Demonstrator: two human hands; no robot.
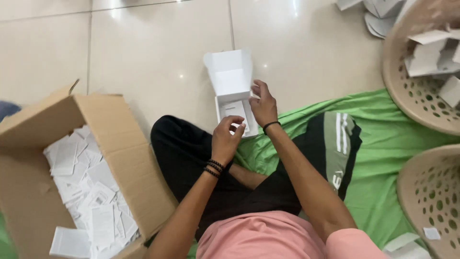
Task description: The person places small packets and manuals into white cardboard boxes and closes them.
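A small white carton point(231, 79) stands open on the floor in front of my crossed legs, its lid flaps raised. A white paper insert point(235, 110) lies inside its tray. My left hand point(226, 139) curls its fingers at the near edge of the tray, touching the insert. On the tray's right side, my right hand point(263, 103) grips the rim with fingers bent. Dark bead bracelets sit on my left wrist, a black band on my right.
A brown cardboard box point(129, 144) full of several white paper slips stands at the left. Two beige perforated plastic baskets point(421, 91) point(431, 192) sit at the right, the upper one holding white cartons. A green cloth point(383, 144) covers the floor beneath me. Flat white cartons point(378, 14) lie at the top right.
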